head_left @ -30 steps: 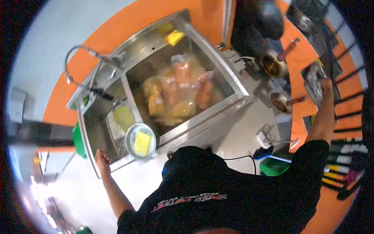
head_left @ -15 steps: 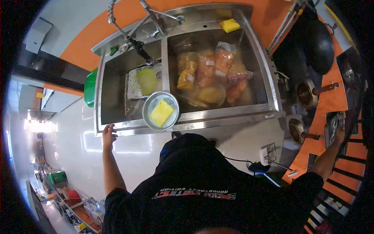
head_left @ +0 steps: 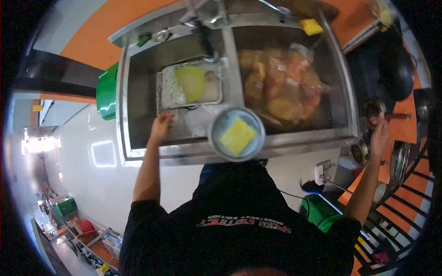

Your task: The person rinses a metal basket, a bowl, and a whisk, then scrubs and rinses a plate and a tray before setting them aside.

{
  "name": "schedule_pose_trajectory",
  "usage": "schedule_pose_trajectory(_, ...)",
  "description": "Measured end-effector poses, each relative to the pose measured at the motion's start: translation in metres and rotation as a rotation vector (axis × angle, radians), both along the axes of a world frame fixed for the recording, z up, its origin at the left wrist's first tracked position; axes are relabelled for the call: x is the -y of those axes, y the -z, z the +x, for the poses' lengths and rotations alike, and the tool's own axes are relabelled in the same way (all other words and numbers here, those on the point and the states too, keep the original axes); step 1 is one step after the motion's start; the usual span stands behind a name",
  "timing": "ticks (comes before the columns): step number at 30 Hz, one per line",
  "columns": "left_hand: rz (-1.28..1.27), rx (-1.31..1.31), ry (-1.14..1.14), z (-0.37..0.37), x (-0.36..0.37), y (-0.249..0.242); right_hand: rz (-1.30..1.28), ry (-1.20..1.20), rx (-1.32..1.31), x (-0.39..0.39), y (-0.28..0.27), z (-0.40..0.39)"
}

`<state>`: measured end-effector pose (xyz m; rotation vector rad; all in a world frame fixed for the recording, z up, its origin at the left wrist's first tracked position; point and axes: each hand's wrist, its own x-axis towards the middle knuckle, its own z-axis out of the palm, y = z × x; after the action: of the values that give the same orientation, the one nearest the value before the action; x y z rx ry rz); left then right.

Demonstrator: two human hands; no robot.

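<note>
- Head view: the left hand (head_left: 161,125) has moved off the sink's front rim and now reaches into the left basin (head_left: 138,92), fingers loose and holding nothing.
- Just at 1 o'clock from that hand sits a metal tray (head_left: 214,89) with a pale green round thing (head_left: 191,83) on it.
- At 3 o'clock from the hand is a round metal bowl (head_left: 216,133) on the rim — a yellow sponge (head_left: 237,136) lies inside.
- The right hand (head_left: 380,138) has come in closer, near a small pot (head_left: 375,109); open or closed, I cannot tell.

Orange wall (head_left: 87,41), glossy white floor (head_left: 106,179) (glare)
</note>
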<state>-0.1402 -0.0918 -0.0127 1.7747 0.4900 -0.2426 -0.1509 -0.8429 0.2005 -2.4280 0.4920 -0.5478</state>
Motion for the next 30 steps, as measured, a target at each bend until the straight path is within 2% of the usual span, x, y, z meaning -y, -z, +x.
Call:
schedule_pose_trajectory(2, 0.031, -0.048, 0.128, 0.040, -0.014, 0.049, 0.053, -0.157, -0.080, -0.090, 0.005, 0.018)
schedule_pose_trajectory(3, 0.318, 0.125, 0.475, 0.078, -0.035, 0.124, 0.030, -0.325, -0.017, -0.175, 0.017, 0.034)
schedule_pose_trajectory(5, 0.582, -0.043, 0.635, 0.111, -0.028, 0.179, 0.051, -0.429, -0.128, -0.263, 0.016, 0.045)
schedule_pose_trajectory(6, 0.563, -0.047, 0.625, 0.121, -0.025, 0.207, 0.061, -0.474, -0.166, -0.301, 0.015, 0.050)
schedule_pose_trajectory(8, 0.845, -0.127, 0.881, 0.141, -0.016, 0.252, 0.055, -0.518, -0.212, -0.366, 0.017, 0.066)
schedule_pose_trajectory(9, 0.823, -0.126, 0.883, 0.147, -0.007, 0.248, 0.075, -0.569, -0.256, -0.389, 0.019, 0.073)
schedule_pose_trajectory(10, 0.850, -0.157, 0.796, 0.154, 0.002, 0.227, 0.094, -0.620, -0.297, -0.409, 0.023, 0.081)
schedule_pose_trajectory(11, 0.875, -0.185, 0.706, 0.161, 0.007, 0.226, 0.074, -0.620, -0.304, -0.426, 0.029, 0.090)
schedule_pose_trajectory(12, 0.857, -0.180, 0.702, 0.165, 0.008, 0.238, 0.149, -0.571, -0.280, -0.442, 0.037, 0.099)
schedule_pose_trajectory(13, 0.888, -0.127, 0.669, 0.170, 0.009, 0.271, 0.223, -0.521, -0.251, -0.454, 0.045, 0.108)
schedule_pose_trajectory(14, 0.921, -0.074, 0.636, 0.177, 0.011, 0.274, 0.206, -0.521, -0.251, -0.466, 0.053, 0.118)
schedule_pose_trajectory(15, 0.904, -0.067, 0.639, 0.180, 0.015, 0.277, 0.297, -0.487, -0.270, -0.475, 0.061, 0.126)
schedule_pose_trajectory(16, 0.957, -0.135, 0.646, 0.184, 0.019, 0.242, 0.388, -0.448, -0.290, -0.482, 0.065, 0.133)
schedule_pose_trajectory(17, 1.012, -0.202, 0.656, 0.187, 0.023, 0.222, 0.310, -0.489, -0.340, -0.488, 0.067, 0.137)
schedule_pose_trajectory(20, 0.874, -0.276, 0.734, 0.198, 0.022, 0.251, 0.299, -0.484, -0.398, -0.501, 0.068, 0.130)
schedule_pose_trajectory(22, 0.890, -0.277, 0.823, 0.194, 0.016, 0.277, 0.261, -0.467, -0.408, -0.501, 0.058, 0.115)
schedule_pose_trajectory(24, 0.911, -0.273, 0.908, 0.192, 0.008, 0.264, 0.249, -0.380, -0.387, -0.488, 0.052, 0.093)
schedule_pose_trajectory(26, 0.988, 0.078, 0.894, 0.173, -0.011, 0.198, 0.208, -0.385, -0.362, -0.474, 0.044, 0.070)
schedule_pose_trajectory(27, 0.997, 0.071, 0.896, 0.165, -0.018, 0.184, 0.158, -0.351, -0.384, -0.469, 0.041, 0.058)
schedule_pose_trajectory(29, 1.008, 0.335, 0.901, 0.152, -0.030, 0.158, 0.120, -0.324, -0.402, -0.458, 0.037, 0.035)
schedule_pose_trajectory(30, 1.019, 0.333, 0.900, 0.150, -0.035, 0.142, 0.137, -0.297, -0.498, -0.452, 0.038, 0.023)
